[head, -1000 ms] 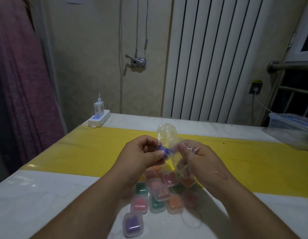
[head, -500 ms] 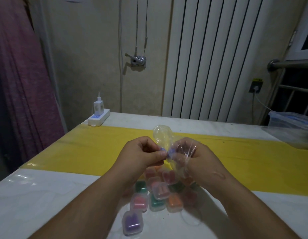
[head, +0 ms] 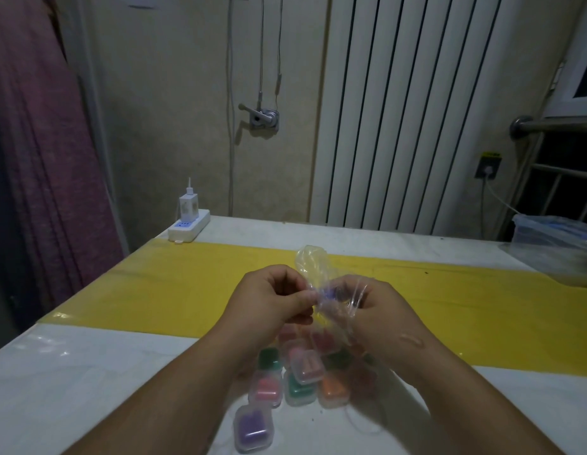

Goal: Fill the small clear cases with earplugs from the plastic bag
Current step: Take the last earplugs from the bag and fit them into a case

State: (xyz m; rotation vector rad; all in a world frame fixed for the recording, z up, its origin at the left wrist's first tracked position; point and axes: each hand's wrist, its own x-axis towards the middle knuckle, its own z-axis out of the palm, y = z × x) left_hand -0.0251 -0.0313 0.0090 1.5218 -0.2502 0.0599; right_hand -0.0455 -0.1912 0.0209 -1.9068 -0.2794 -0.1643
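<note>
Both hands hold a small crumpled clear plastic bag (head: 313,267) above the table. My left hand (head: 272,300) pinches its left edge with thumb and fingers. My right hand (head: 374,310) grips the bag from the right, film draped over its fingers. A blue earplug (head: 330,294) shows faintly through the film between the hands. Below the hands lies a cluster of small clear cases holding coloured earplugs: a purple one (head: 253,428) nearest me, a pink one (head: 266,389), green (head: 298,390), orange (head: 334,389) and a lighter pink one (head: 307,366) on top. Further cases are hidden behind my hands.
The table (head: 88,372) is white with a yellow band (head: 174,290) across it. A white power strip with a charger (head: 188,224) sits at the far left corner. A clear plastic box and bag (head: 554,247) stand at the far right. A radiator is behind.
The blue earplug, plainly visible between my fingers a second ago, is now mostly hidden in the film. My hands have drawn closer together and the bag has crumpled slightly.
</note>
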